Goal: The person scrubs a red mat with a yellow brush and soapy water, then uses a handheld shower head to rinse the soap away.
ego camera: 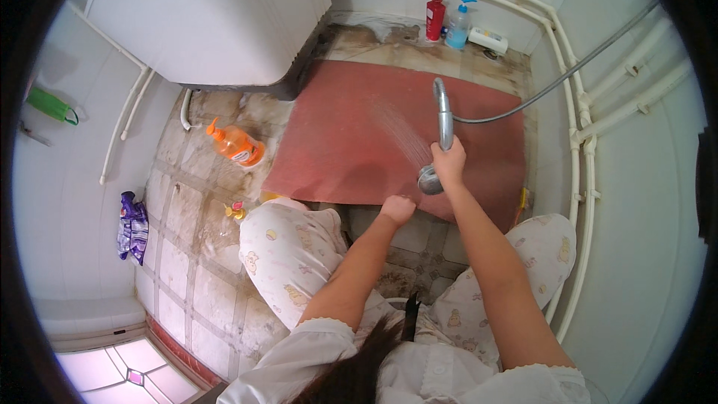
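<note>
A large reddish mat (359,123) lies on the tiled floor before me, its near edge bent up a little. My left hand (399,210) grips that near edge, fingers closed over it. In my right hand (449,161) is the handle of a chrome shower head (431,180), held above the mat's near right part. Fine jets of water (401,132) leave the head and fall toward the middle of the mat. From the handle's far end a metal hose (538,95) loops off to the upper right.
An orange pump bottle (238,145) and a purple bag (133,230) are at left. A white appliance (219,17) stands at upper left. Along the back wall are a red pump bottle (435,18), a blue one (458,28) and a white bottle (488,40). White pipes (580,179) line the right wall.
</note>
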A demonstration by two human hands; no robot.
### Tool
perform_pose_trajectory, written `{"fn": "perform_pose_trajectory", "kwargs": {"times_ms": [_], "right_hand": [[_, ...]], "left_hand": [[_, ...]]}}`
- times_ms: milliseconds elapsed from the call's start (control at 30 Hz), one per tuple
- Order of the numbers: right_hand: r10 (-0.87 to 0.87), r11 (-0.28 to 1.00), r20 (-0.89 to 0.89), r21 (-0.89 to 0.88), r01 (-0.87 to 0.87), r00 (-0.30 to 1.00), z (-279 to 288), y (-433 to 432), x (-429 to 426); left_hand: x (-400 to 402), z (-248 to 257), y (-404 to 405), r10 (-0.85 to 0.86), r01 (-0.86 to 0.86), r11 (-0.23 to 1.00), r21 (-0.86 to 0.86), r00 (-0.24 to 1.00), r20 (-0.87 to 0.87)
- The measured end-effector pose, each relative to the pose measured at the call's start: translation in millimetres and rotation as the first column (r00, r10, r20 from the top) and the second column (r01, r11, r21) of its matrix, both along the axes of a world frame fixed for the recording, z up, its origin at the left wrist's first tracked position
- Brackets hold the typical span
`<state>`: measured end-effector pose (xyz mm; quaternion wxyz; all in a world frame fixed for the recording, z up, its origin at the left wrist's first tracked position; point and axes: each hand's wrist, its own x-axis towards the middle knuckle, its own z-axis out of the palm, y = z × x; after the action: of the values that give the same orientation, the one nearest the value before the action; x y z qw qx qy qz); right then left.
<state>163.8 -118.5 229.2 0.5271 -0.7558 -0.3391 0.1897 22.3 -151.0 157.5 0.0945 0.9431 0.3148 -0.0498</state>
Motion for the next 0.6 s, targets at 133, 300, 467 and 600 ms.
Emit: {"fn": "perform_pose_trajectory", "kwargs": {"times_ms": [133,300,467,600], "right_hand": [[-0.06,0.996,0.094,-0.053,0.066,0.994,10,-11,13],[-0.203,0.979,0.074,-0.002,0.204,0.976,18,-24,35],[-0.293,0.955,0.08,0.068,0.289,0.953,14,-40,63],[-0.354,0.934,0.116,-0.016,0.358,0.928,16,-64,82]], "left_hand": [[-7,-12,5,-0.013,0.011,0.998,-0.054,0.999,-0.039],[-4,0,6,-0.068,0.061,0.995,-0.074,0.993,-0.093],[-3,7,5,-0.093,0.091,0.995,-0.035,0.992,-0.082],[-3,0,6,-0.083,0.085,0.996,0.009,0.992,-0.1]]}}
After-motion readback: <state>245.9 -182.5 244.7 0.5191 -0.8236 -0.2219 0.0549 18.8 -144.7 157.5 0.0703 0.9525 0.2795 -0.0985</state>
